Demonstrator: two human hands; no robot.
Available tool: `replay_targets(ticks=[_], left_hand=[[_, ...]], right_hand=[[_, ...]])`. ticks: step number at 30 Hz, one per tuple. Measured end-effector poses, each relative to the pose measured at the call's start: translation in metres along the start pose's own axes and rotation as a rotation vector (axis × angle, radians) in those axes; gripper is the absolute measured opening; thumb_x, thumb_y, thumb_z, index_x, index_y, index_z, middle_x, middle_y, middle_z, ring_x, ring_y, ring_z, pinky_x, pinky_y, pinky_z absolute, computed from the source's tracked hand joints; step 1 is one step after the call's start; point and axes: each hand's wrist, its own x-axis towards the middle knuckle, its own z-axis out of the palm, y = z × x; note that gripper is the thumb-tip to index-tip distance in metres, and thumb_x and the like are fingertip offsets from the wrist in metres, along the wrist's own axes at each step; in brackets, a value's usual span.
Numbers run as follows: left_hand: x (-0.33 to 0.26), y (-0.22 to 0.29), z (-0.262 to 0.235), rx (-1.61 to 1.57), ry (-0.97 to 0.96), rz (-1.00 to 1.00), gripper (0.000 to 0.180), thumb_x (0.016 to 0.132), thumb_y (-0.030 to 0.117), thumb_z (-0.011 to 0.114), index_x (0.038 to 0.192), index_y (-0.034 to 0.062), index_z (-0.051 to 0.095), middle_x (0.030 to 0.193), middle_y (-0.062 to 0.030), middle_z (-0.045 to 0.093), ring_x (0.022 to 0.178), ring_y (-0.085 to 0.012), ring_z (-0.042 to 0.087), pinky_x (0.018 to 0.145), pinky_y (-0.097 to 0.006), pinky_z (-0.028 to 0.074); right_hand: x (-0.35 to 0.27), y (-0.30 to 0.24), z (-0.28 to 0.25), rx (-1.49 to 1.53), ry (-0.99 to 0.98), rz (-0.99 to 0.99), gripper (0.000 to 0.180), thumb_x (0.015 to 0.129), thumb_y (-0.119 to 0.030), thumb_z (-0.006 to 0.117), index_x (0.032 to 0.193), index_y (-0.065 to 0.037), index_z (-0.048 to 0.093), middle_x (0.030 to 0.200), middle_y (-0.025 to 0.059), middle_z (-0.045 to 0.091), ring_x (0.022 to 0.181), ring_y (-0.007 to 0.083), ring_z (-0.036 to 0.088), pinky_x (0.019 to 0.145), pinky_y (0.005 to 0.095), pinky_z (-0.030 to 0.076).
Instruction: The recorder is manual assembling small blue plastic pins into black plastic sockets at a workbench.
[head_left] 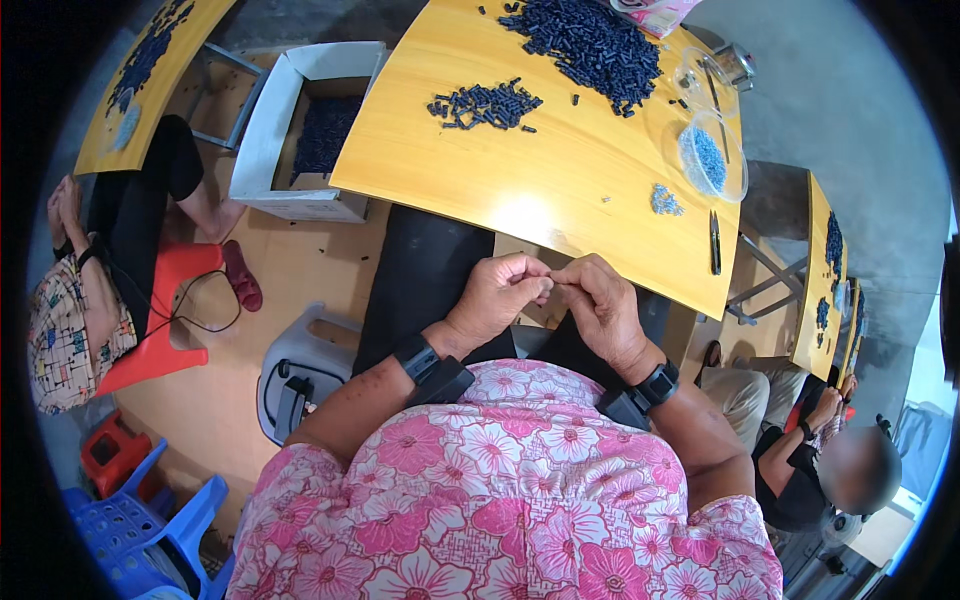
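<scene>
Two piles (590, 55) on table (430, 180), bowl (739, 175) right of them, box (268, 125) left of table.

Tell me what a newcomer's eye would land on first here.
Probably the big heap of small dark pieces at the far side of the yellow table, with a smaller pile to its left. Next comes the pink flowered shirt filling the lower middle; above it, the left hand and right hand meet at the fingertips near the table's near edge.
</scene>
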Motion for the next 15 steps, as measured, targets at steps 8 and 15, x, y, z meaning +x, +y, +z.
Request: replay_targets(ticks=[8,15], left_hand=[[0.009,0.007,0.001,-0.077,0.006,-0.087,0.012,0.089,0.006,0.057,0.096,-0.0019,0.062,0.082,-0.002,0.062,0.073,-0.0078,0.058,0.068,-0.022,0.049],[0.005,0.008,0.001,-0.056,-0.02,-0.148,0.013,0.088,0.006,0.057,0.096,-0.0033,0.061,0.083,-0.0047,0.062,0.073,-0.0102,0.059,0.068,-0.023,0.049]], right_hand=[[0.07,0.014,-0.025,-0.081,0.169,-0.027,0.014,0.08,0.004,0.06,0.093,0.0,0.065,0.082,0.0114,0.061,0.072,0.0176,0.059,0.064,0.0266,0.047],[0.166,0.065,-0.032,-0.257,0.331,-0.019,0.016,0.077,-0.005,0.061,0.092,-0.004,0.068,0.086,0.0152,0.062,0.073,0.0286,0.061,0.065,0.0346,0.049]])
